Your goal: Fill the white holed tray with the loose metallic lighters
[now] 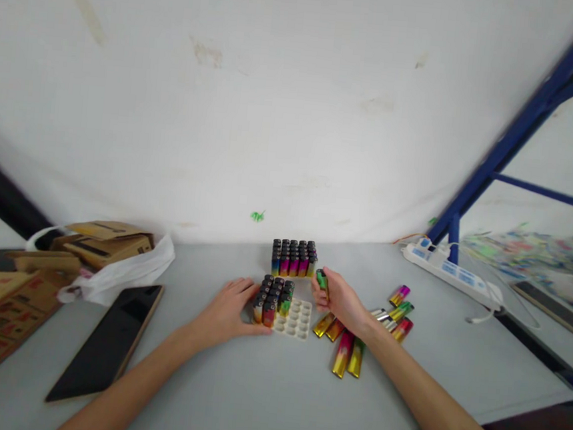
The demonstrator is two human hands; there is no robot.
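Loading disposable lighters upright into a white recessed tray (301,319) appears to be the step in hand: the right hand (342,297) has its fingers closed on a green lighter (321,280), just right of the tray's exposed recesses, with loose lighters (342,356) below and right of those fingers. The left hand (225,310) has fingers parted beside the standing lighters (273,297), thumb at the tray's near edge; the next move would call for aligning the green lighter over a recess while the left fingers steady the tray.
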